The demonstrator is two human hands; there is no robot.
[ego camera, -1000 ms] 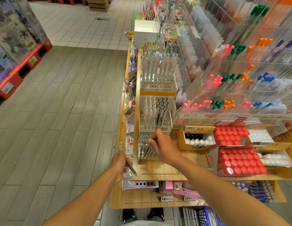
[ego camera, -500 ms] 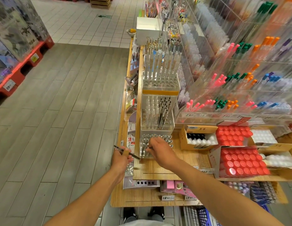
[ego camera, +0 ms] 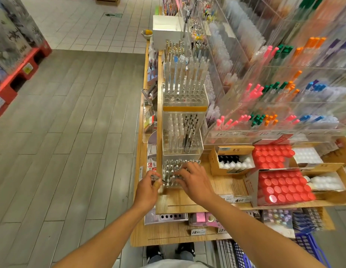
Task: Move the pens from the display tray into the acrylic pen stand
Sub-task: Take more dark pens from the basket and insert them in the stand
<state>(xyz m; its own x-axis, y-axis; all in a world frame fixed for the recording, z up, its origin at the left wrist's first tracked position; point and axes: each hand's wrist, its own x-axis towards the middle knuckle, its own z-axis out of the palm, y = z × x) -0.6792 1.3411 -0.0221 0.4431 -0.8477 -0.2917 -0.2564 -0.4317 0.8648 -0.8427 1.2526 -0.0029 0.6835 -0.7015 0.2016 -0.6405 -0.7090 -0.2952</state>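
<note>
The nearest acrylic pen stand [ego camera: 169, 183] sits on the wooden shelf [ego camera: 180, 202], packed with several silver-topped pens [ego camera: 173, 165]. My right hand [ego camera: 194, 182] lies over the stand's right half, with spread fingers touching the pen tops. My left hand [ego camera: 148, 188] is at the stand's left edge and pinches a thin dark pen [ego camera: 160, 179] between thumb and fingers. Most of that pen is hidden by the hand. Behind stand a second acrylic stand with black pens [ego camera: 189, 130] and a third with pale pens [ego camera: 184, 74].
Narrow trays of goods [ego camera: 150, 120] run along the shelf's left edge. Boxes of red caps [ego camera: 282, 187] and white bottles [ego camera: 234, 164] lie to the right. Clear racks of coloured pens [ego camera: 265, 117] rise behind. A blue basket [ego camera: 307, 248] sits low right, with grey floor to the left.
My left hand has carried its pen up and right to the stand's left edge. My right hand let go of the pen it was slotting in and now spreads over the pen tops.
</note>
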